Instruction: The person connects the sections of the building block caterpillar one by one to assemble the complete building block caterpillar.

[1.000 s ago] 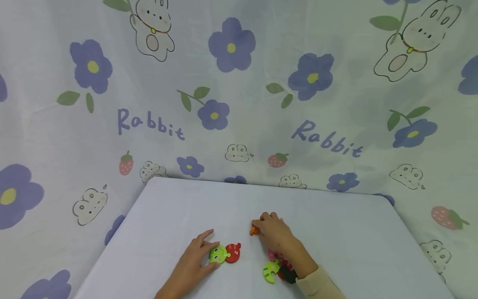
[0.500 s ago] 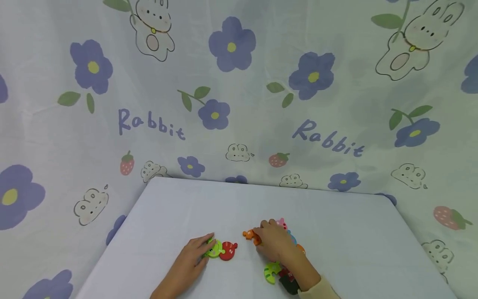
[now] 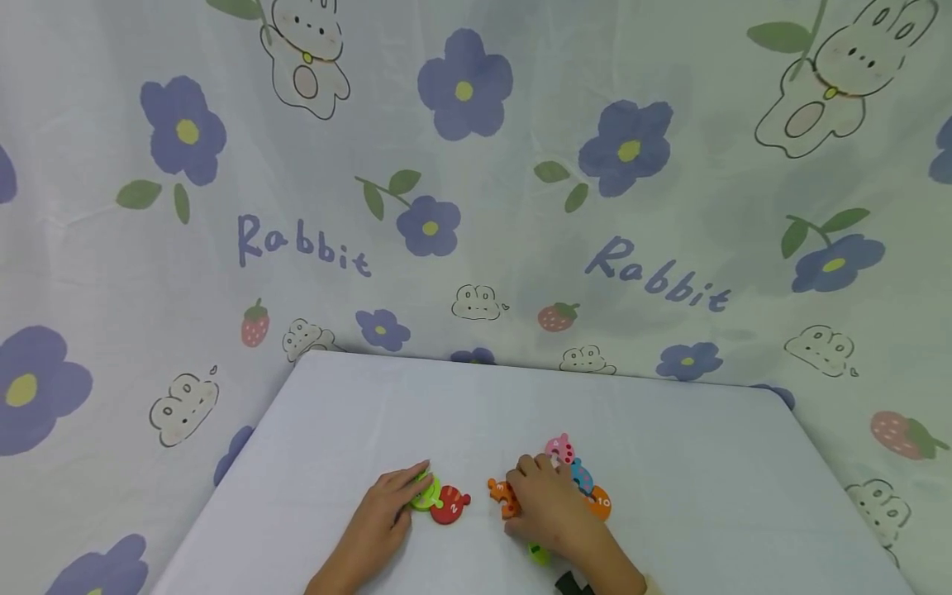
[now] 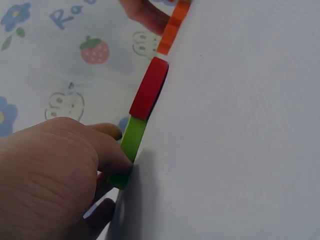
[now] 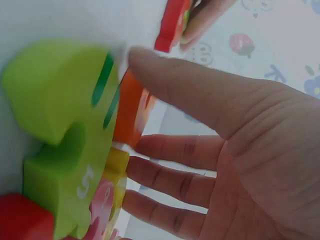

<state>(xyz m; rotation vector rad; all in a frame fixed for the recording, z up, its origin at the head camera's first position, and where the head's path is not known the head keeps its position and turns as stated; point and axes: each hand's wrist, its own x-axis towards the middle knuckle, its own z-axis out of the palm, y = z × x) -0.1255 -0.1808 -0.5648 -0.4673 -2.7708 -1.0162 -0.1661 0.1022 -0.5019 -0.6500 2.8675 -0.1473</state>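
Note:
My left hand [image 3: 381,516] pinches a light green puzzle piece with a face [image 3: 426,496] between thumb and fingers. Joined to it on the right is a red puzzle piece [image 3: 449,506] marked 2. Across a small gap lies an orange puzzle piece [image 3: 502,494] with a 3, gripped at its right side by my right hand [image 3: 546,506]. The left wrist view shows the green piece [image 4: 131,140] and red piece [image 4: 149,89] edge-on. In the right wrist view, the thumb and a finger are at the orange piece [image 5: 131,112], partly hidden behind a green piece marked 5 [image 5: 60,100].
Beyond and right of my right hand lie a pink piece [image 3: 560,447], a blue piece [image 3: 583,477] and an orange piece marked 10 [image 3: 600,502]. A black piece [image 3: 568,583] is near the front. The white table [image 3: 357,413] meets a rabbit-print cloth [image 3: 521,190].
My right hand has come nearer the front with the orange piece, uncovering the pink, blue and number 10 pieces. The joined green and red pieces have shifted slightly left and turned.

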